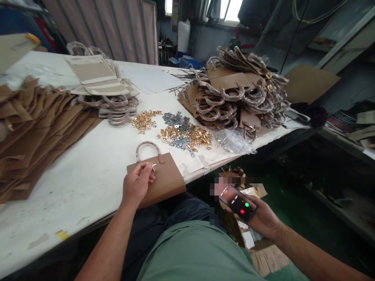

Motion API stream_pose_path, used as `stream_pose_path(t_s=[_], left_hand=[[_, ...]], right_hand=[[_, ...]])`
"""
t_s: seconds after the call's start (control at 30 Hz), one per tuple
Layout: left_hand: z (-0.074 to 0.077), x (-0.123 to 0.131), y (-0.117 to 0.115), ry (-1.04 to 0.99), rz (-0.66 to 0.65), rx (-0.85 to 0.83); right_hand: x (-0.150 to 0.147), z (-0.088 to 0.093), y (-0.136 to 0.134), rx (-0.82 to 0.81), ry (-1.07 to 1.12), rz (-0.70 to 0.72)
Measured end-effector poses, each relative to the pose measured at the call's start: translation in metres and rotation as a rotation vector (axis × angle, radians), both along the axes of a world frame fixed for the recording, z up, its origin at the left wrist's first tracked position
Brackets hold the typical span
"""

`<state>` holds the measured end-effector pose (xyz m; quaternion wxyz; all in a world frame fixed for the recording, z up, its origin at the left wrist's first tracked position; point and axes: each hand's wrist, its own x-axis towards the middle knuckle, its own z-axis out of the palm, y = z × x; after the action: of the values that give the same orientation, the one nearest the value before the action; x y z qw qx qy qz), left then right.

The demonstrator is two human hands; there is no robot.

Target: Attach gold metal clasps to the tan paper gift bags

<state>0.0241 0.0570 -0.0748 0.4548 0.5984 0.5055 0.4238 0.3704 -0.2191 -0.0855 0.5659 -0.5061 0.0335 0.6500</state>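
My left hand (pixel 136 183) has its fingertips pinched around a small gold metal fitting (pixel 153 166). It is over a brown handbag piece (pixel 170 177) at the table's front edge, whose curved handle (pixel 148 143) is wrapped in plastic. Away from the table on the right, my right hand (pixel 268 218) grips a smartphone (pixel 238 203). The lit phone screen shows a green and a red call button. Just behind the handbag piece lie loose gold fittings (pixel 202 136) and grey metal plates (pixel 178 120).
Another gold pile (pixel 143 121) lies beside the plates. A clear plastic bag (pixel 234 141) sits near the edge. Brown handbag pieces (pixel 228 80) are heaped at the back right, and brown panels (pixel 43 132) fill the left of the white table (pixel 84 175). Below right is a cardboard box (pixel 260 244).
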Motion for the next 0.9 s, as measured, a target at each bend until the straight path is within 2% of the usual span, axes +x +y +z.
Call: stream_pose_path(t_s=[0.27,0.4,0.47,0.5,0.63,0.67,0.73,0.83,0.9], left_hand=[[-0.001,0.000,-0.001,-0.013,0.006,-0.012],[-0.002,0.000,-0.001,-0.027,-0.005,-0.006],[-0.002,-0.001,-0.001,-0.025,-0.006,-0.005],[-0.001,-0.001,-0.001,-0.025,-0.004,-0.009],[0.001,-0.002,-0.003,-0.041,-0.008,-0.025],[0.001,-0.002,-0.003,-0.048,-0.012,-0.026],[0.001,-0.003,-0.003,-0.063,-0.016,-0.026],[0.001,-0.005,-0.004,-0.078,-0.022,-0.032],[0.002,-0.006,-0.005,-0.085,-0.025,-0.036]], right_hand=[[-0.014,-0.006,0.003,0.023,0.053,0.004],[-0.011,-0.007,0.001,0.036,-0.017,0.030],[-0.001,-0.007,-0.007,0.045,-0.131,0.123],[0.006,-0.007,-0.012,0.050,-0.218,0.213],[0.029,-0.003,-0.040,0.026,-0.650,0.719],[0.029,-0.001,-0.046,0.005,-0.714,0.805],[0.019,0.003,-0.054,-0.027,-0.762,0.866],[-0.010,0.005,-0.054,0.003,-0.787,0.813],[-0.029,0.000,-0.050,0.038,-0.845,0.763]])
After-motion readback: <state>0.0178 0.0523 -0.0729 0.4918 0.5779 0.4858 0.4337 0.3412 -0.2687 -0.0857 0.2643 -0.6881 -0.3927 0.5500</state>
